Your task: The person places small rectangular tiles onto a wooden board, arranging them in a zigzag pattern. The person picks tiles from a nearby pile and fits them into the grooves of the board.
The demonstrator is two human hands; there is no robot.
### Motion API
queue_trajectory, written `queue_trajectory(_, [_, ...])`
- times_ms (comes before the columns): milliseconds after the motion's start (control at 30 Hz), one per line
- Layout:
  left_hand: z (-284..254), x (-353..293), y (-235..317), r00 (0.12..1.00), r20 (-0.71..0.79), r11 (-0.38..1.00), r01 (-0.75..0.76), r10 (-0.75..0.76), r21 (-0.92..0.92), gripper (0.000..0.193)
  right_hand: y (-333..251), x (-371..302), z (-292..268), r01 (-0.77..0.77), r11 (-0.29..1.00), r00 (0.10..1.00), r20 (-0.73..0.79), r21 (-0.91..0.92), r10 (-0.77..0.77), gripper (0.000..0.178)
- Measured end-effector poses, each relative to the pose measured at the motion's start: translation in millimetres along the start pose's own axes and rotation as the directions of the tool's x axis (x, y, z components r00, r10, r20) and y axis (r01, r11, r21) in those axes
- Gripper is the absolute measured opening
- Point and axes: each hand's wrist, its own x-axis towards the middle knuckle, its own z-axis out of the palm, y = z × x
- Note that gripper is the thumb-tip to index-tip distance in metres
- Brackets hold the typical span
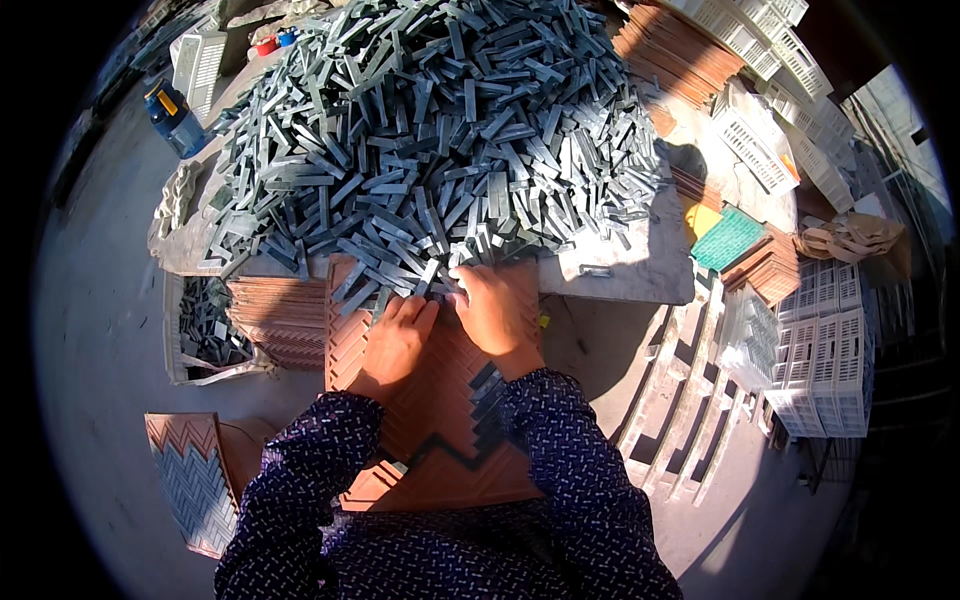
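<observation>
A reddish-brown mould board with herringbone grooves lies in front of me. Dark grey stone strips fill a few grooves at its right side, next to my right forearm. Beyond the board's far end rises a large heap of loose grey stone strips, some spilling onto the board. My left hand is at the heap's near edge with fingers bent down among strips; their tips are hidden. Close beside it, my right hand is closed, thumb and forefinger together at the strips. What either hand holds does not show clearly.
The heap rests on a pale tabletop. At left are stacked brown boards, a crate of strips, a filled herringbone board and a blue bottle. A wooden pallet and white crates are at right.
</observation>
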Motion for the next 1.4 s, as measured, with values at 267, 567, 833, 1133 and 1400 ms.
queue_trajectory(267, [4.2,6.0,-6.0,0.996,0.025,0.993,-0.088,0.086,0.084,0.03,28.5,-75.8,-58.6,-0.475,0.781,0.878,0.282,0.405,0.388,0.023])
queue_trajectory(567, [-9.9,1.7,3.1,0.987,0.148,0.998,-0.066,0.062,0.023,0.029,34.2,-115.0,-74.2,-0.455,0.836,0.89,0.163,0.305,0.425,0.018])
queue_trajectory(833, [-4.2,-27.6,44.2,0.972,0.226,0.977,0.108,-0.065,-0.186,0.031,19.3,-129.5,-73.6,-0.226,0.97,0.973,-0.033,0.088,0.229,0.017])
queue_trajectory(1133, [-16.9,-23.5,58.3,0.957,0.234,0.918,0.243,-0.174,-0.312,0.029,17.4,-129.6,-70.8,-0.322,0.936,0.946,0.0,0.142,0.326,0.018])
queue_trajectory(1400, [-9.2,-14.2,62.6,0.933,0.308,0.825,0.317,-0.185,-0.467,0.031,25.2,-114.0,-69.4,-0.366,0.915,0.931,0.049,0.167,0.363,0.013])
